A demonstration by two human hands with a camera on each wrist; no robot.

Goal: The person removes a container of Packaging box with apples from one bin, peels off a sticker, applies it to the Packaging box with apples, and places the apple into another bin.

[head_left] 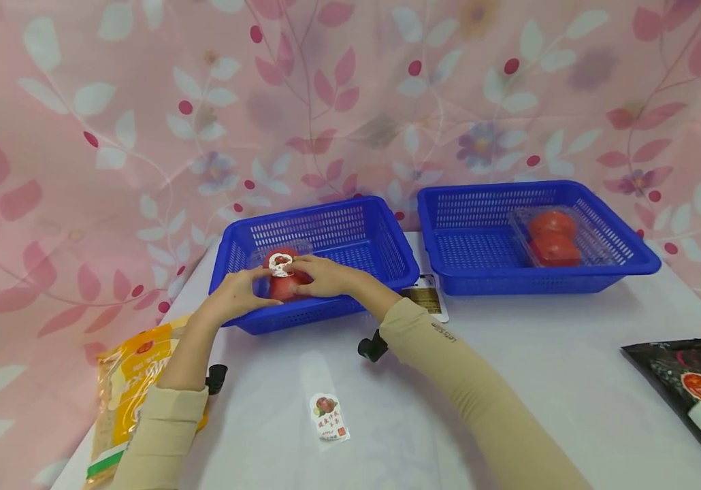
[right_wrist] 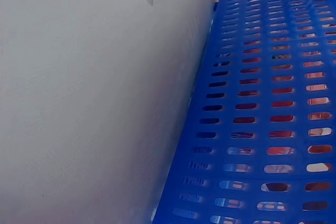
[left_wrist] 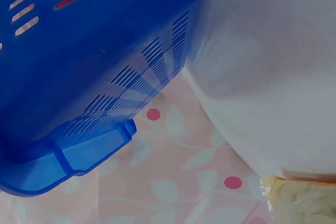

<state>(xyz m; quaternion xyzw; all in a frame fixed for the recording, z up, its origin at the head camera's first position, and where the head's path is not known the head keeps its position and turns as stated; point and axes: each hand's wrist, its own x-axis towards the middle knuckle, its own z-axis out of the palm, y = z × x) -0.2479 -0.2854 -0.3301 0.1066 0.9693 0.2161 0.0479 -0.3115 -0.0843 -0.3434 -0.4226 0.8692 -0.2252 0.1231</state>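
Note:
In the head view, a clear plastic box of red fruit (head_left: 285, 287) sits at the left end of the left blue basket (head_left: 390, 262). A white-edged sticker (head_left: 280, 258) with a red fruit picture lies on its top. My left hand (head_left: 237, 296) reaches over the basket's front left rim and holds the box's left side, thumb low and fingertips by the sticker. From the right, my right hand (head_left: 326, 278) grips the box, its fingertips at the sticker's right edge. In both wrist views the blue basket (left_wrist: 105, 40) (right_wrist: 273, 108) fills much of the picture; neither hand shows there.
A second blue basket (head_left: 534, 279) stands to the right, with another clear box of red fruit (head_left: 554, 238). In front lies a label on clear backing (head_left: 328, 414). A yellow bread bag (head_left: 136, 378) lies left, a black food bag (head_left: 693, 388) right, a card (head_left: 427, 298) between the baskets.

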